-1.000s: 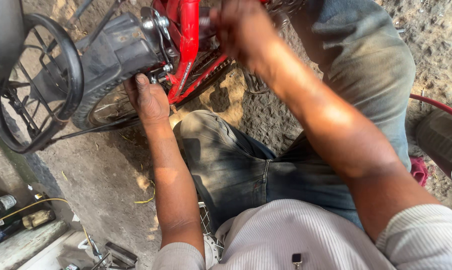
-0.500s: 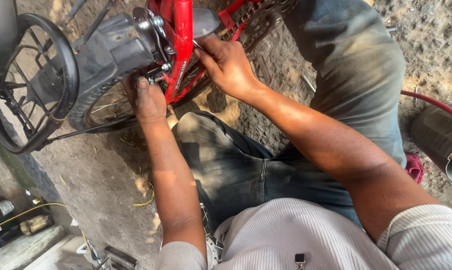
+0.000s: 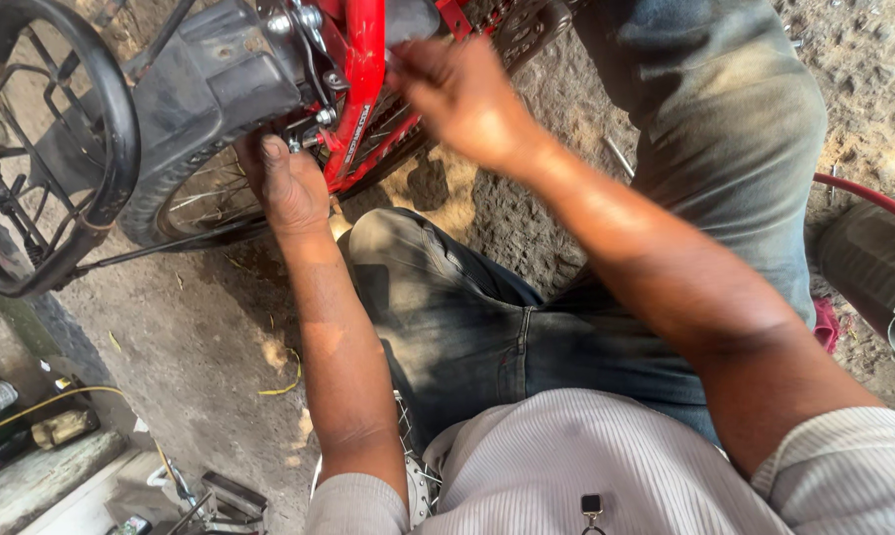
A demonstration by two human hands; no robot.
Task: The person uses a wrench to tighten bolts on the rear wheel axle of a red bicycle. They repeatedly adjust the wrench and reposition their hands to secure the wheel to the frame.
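Left hand (image 3: 291,183) fingers pressed under the red bicycle frame (image 3: 366,79) beside the tyre (image 3: 185,193), right hand (image 3: 464,99) blurred, fingers loosely curled at the frame, grip unclear

A single head-worn camera looks steeply down from above the seated person's chest, close to the work. It faces forward and down toward the red bicycle frame (image 3: 363,89), which sits at the top centre of the view. Nearer than the frame lie the person's jeans-clad knees and striped shirt; left of it, the black wheel guard (image 3: 61,149); right of it, dirt ground (image 3: 864,89).
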